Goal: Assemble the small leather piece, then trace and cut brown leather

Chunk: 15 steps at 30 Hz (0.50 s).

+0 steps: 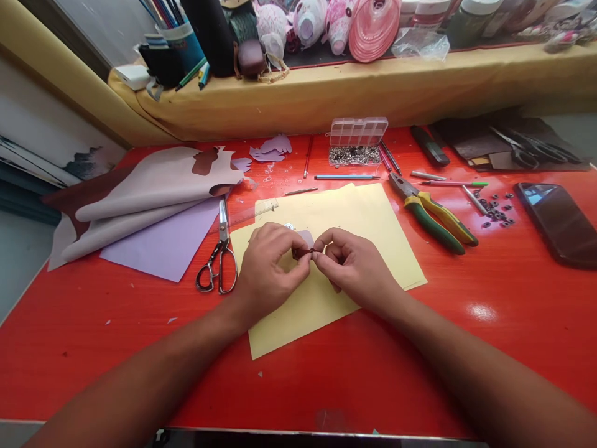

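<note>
Red tabletop (140,348): the left hand (270,261) and right hand (352,264) are pinching a small dark-brown piece (301,253) over yellow paper (303,323), uneven tugging possibly risking a slip

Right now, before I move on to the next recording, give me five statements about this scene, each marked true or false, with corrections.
1. The left hand and the right hand both pinch a small dark brown piece. True.
2. The clear compartment box is closed. False: the lid of the clear compartment box stands open.
3. The combination pliers lie to the right of the yellow paper. True.
4. The smartphone lies on the lilac sheet. False: the smartphone lies at the right on the red tabletop.
5. A pair of scissors lies to the left of the left hand. True.
</note>
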Available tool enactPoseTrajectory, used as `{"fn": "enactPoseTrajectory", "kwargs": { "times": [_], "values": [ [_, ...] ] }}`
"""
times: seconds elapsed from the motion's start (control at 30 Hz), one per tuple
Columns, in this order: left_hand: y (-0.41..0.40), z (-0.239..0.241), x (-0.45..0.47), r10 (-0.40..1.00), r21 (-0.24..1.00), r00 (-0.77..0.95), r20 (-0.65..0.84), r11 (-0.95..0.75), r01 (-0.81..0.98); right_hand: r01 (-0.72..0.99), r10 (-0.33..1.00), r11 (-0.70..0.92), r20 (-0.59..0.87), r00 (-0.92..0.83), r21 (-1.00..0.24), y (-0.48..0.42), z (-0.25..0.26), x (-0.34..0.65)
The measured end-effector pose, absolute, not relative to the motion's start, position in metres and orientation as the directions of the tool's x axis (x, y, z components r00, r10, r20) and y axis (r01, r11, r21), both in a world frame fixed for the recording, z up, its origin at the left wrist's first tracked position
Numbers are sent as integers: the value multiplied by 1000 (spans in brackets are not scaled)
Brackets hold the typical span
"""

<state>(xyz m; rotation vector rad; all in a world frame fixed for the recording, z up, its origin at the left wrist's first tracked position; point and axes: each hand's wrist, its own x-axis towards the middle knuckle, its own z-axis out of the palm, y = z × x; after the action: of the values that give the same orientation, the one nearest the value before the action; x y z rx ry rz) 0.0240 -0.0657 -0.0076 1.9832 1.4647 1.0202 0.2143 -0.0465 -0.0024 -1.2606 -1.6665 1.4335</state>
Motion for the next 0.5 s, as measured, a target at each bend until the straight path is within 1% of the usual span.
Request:
{"fn": "enactPoseTrajectory", "kwargs": {
  "times": [0.03,0.07,0.2,0.4,0.5],
  "values": [
    [-66,-8,25,940,715,160,301,-333,615,273,920,-37,-139,-365,-961,-46,-2,214],
    [-66,-9,25,942,719,161,294,-329,613,274,922,-38,-140,-361,-961,-46,-3,214],
    [-64,-10,21,961,801,160,224,-275,532,302,929,4,-109,-355,-953,-45,-3,216],
    [-64,-9,18,962,772,148,228,-271,575,329,927,46,-82,-366,-943,-46,-4,216],
    [-65,-9,18,975,809,126,184,-223,544,334,927,46,-85,-366,-941,-46,-4,216]
  ]
}}
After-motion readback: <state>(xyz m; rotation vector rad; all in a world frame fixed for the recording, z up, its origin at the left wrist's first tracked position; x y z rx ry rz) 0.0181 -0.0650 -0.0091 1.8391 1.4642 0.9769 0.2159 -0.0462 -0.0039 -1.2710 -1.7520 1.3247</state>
